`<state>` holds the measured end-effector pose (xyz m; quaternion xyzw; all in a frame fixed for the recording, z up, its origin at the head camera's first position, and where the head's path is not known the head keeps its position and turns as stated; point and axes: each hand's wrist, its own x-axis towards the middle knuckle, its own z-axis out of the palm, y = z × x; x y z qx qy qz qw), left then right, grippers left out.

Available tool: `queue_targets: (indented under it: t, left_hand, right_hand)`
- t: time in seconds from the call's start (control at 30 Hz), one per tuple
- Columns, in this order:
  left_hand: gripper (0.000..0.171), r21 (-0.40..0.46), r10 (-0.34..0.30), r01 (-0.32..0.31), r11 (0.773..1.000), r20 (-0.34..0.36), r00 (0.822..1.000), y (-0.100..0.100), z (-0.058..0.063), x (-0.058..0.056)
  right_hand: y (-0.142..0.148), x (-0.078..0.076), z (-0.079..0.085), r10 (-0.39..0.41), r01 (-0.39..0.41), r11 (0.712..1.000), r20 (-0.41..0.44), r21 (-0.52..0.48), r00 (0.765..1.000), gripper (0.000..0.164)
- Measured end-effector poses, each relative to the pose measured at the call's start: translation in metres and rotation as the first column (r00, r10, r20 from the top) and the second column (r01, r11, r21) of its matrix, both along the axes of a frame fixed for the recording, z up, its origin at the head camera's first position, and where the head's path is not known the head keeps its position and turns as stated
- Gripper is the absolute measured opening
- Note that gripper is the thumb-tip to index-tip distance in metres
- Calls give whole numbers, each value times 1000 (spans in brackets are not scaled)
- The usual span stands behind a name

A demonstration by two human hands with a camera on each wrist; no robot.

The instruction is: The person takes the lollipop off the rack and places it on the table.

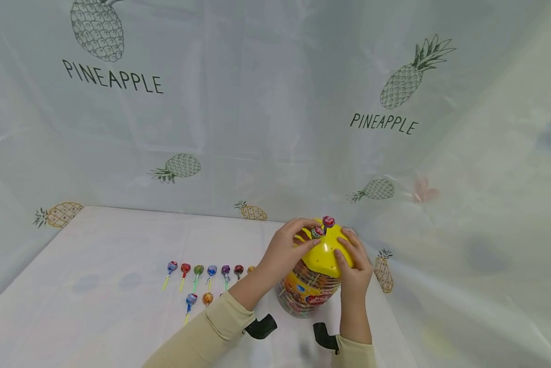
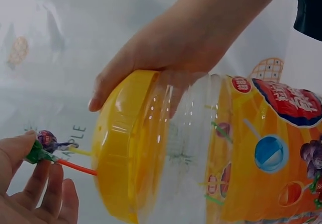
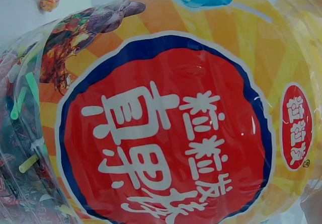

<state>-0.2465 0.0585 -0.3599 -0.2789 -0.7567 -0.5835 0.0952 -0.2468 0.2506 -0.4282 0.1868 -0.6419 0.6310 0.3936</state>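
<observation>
A clear plastic candy jar (image 1: 309,291) with a yellow lid (image 1: 325,258) stands at the table's right side. My left hand (image 1: 284,248) pinches a green-wrapped lollipop (image 2: 35,152) by its head; the orange stick (image 2: 75,166) meets the lid's top. Beside it, a purple lollipop (image 2: 48,140) has its yellow stick at the lid too. My right hand (image 1: 357,263) grips the lid's right side, fingers and thumb spread round its edge. In the right wrist view the jar's red and orange label (image 3: 166,133) fills most of the picture.
Left of the jar, several wrapped lollipops lie in rows on the white table (image 1: 96,306), among them a red one (image 1: 185,268) and a blue one (image 1: 191,299). My left forearm hides part of the rows. A pineapple-print curtain (image 1: 266,128) hangs behind.
</observation>
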Motion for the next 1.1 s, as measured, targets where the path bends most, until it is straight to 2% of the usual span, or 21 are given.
queue_targets:
  t: [0.23, 0.5, 0.67, 0.9, 1.1]
  left_hand:
    - [32, 12, -24, 25, 1000, -57, 998, -5, -2, 1]
    - [31, 83, -55, 57, 995, -29, 998, -22, -18, 13]
    - [34, 114, -15, 14, 993, 5, 1000, -38, -32, 18]
    - [36, 126, 49, -55, 991, 48, 998, -59, -49, 19]
    - [40, 158, 115, -134, 978, 122, 986, -78, -68, 21]
  right_hand:
    - [0, -2, -1, -7, 7, 1000, 8, -16, 1000, 23]
    - [-1, -1, -2, -7, 7, 1000, 6, -23, 1000, 22]
    - [0, 1, -1, -37, 38, 999, 50, -23, 998, 21]
    - [1, 2, -1, -24, 27, 998, 47, -57, 999, 21]
    - [-1, 1, -2, -12, 14, 998, 34, -56, 999, 21]
